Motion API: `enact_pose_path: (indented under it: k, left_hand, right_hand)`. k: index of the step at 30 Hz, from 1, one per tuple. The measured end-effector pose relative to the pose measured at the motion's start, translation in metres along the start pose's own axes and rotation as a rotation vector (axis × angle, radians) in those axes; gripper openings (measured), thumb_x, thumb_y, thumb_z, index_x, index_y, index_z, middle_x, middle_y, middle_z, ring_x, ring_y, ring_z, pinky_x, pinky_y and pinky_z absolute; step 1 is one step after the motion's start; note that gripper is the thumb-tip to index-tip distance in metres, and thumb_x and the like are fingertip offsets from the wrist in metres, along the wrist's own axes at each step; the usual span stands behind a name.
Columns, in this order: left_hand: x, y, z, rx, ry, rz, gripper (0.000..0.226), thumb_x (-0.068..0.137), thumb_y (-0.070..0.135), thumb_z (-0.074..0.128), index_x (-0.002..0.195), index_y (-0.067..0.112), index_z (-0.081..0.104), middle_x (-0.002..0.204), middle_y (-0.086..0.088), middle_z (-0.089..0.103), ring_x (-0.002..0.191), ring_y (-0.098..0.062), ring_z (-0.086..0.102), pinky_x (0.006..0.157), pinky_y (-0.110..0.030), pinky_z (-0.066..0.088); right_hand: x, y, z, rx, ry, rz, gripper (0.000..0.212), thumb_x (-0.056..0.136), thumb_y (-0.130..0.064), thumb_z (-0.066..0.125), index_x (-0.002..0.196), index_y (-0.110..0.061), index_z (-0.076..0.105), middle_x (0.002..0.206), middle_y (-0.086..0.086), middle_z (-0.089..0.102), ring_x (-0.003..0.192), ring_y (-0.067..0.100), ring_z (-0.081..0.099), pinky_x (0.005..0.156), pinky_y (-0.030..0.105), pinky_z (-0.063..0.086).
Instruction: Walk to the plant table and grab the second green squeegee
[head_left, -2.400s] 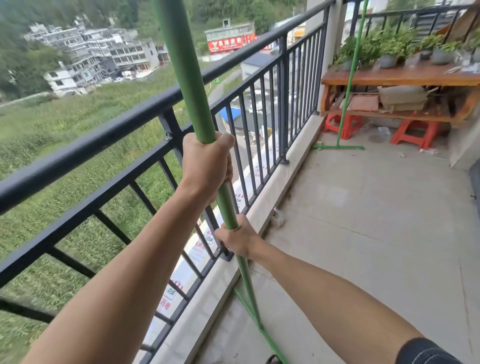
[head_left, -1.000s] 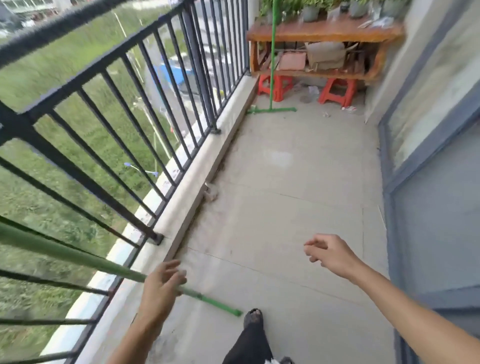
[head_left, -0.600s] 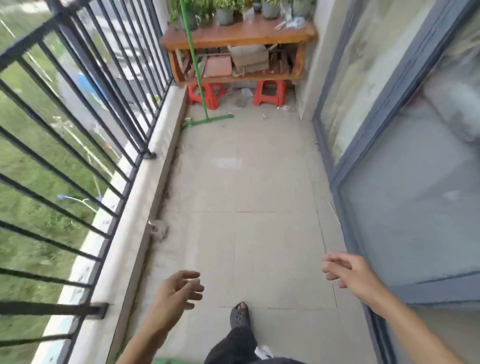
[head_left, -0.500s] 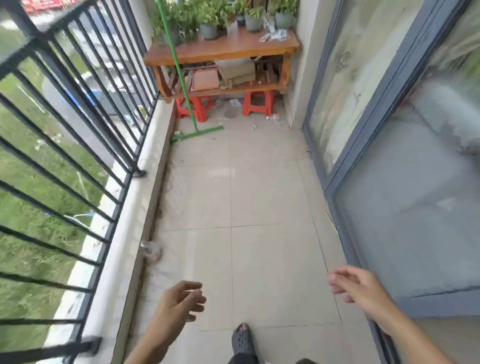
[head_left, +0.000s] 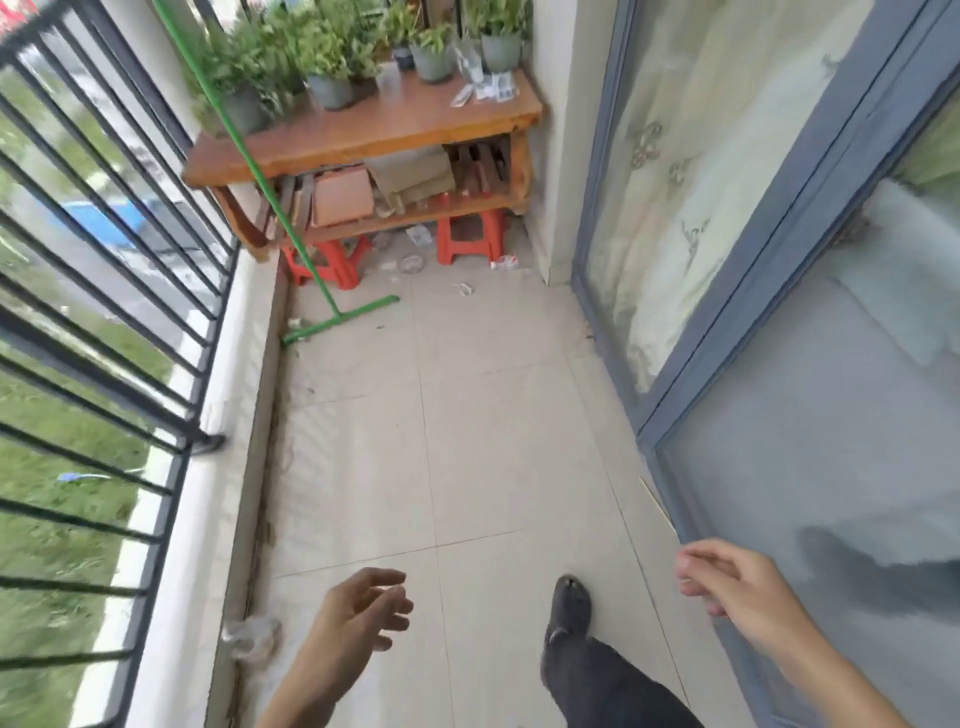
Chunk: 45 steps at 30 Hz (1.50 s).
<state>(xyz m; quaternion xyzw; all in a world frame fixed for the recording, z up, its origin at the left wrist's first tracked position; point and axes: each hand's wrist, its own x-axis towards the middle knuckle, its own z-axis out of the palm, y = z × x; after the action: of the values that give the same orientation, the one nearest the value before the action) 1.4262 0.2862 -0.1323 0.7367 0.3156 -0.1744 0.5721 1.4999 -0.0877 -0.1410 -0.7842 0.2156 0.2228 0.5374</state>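
Left hand (head_left: 358, 608) and right hand (head_left: 727, 582) hang loosely curled, empty.

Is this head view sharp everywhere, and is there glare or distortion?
Head view: soft daylight, no hard shadows; railing bars smeared by motion blur; both hands, left hand and right hand, slightly soft; glass door shows hazy reflections; wide-angle lens bends its frame.

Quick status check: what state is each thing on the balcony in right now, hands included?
Left hand: open, holds nothing.
Right hand: loosely curled, holds nothing.
Green pole: stands tilted, base bar on floor.
Wooden bench: propped on red stools, carrying potted plants.
Sliding door: cannot tell.
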Motion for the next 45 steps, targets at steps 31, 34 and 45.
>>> enact_pose_path:
  k: [31,34,45]
  left_hand:
    - [0.473,0.386,-0.210,-0.153,0.224,0.032,0.031,0.071,0.031,0.059,0.096,0.015,0.068,0.075,-0.005,0.077,0.071,-0.020,0.071,0.064,-0.034,0.051]
    - [0.518,0.414,-0.230,-0.162,0.264,0.009,0.030,0.071,0.031,0.060,0.096,0.016,0.069,0.078,-0.005,0.078,0.074,-0.022,0.072,0.064,-0.034,0.051]
    - [0.639,0.578,-0.330,-0.217,0.630,0.122,0.012,0.093,0.006,0.056,0.100,0.011,0.065,0.088,-0.013,0.073,0.083,-0.032,0.069,0.073,-0.040,0.053]
  right_hand:
    - [0.492,-0.490,0.186,-0.192,-0.238,-0.149,0.008,0.086,-0.001,0.068,0.080,-0.006,0.070,0.069,0.014,0.076,0.060,0.021,0.067,0.058,0.031,0.037]
    - [0.550,-0.529,0.204,-0.222,-0.258,-0.143,0.005,0.086,-0.001,0.067,0.083,-0.003,0.070,0.060,0.005,0.073,0.060,0.023,0.066,0.056,0.030,0.036]
    - [0.723,-0.769,0.340,-0.500,-0.601,-0.429,0.007,0.088,-0.011,0.067,0.082,-0.012,0.070,0.069,0.009,0.071,0.063,0.015,0.064,0.053,0.021,0.041]
